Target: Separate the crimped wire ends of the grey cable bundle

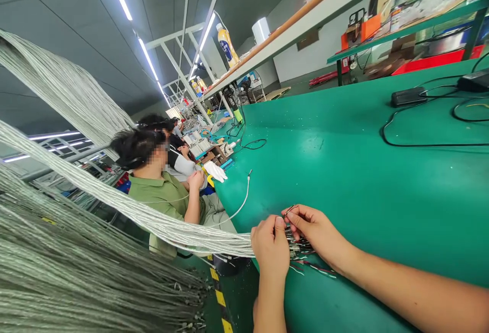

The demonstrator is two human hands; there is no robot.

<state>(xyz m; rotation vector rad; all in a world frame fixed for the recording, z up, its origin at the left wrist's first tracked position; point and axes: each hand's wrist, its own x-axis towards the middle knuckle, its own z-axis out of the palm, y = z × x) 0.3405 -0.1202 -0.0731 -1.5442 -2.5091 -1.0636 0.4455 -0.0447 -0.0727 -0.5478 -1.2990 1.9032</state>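
Note:
A thick bundle of silvery-white cables (214, 237) runs in from the left to the edge of the green table. My left hand (270, 244) is closed around it near its end. Beyond that fist, stripped wire ends (305, 264) in red, black and white fan out over the tabletop. My right hand (308, 226) pinches a thin dark wire end (289, 211) just beside the left thumb. One single cable (246, 195) curves away from the bundle, its dark tip resting on the table.
A co-worker in a green shirt (160, 190) sits at the left with others behind. White gloves (216, 171) lie on the table edge. Black adapters (408, 96) with cords lie at the right. A shelf holding a bottle (227, 47) crosses above. More cables (95, 267) hang at left.

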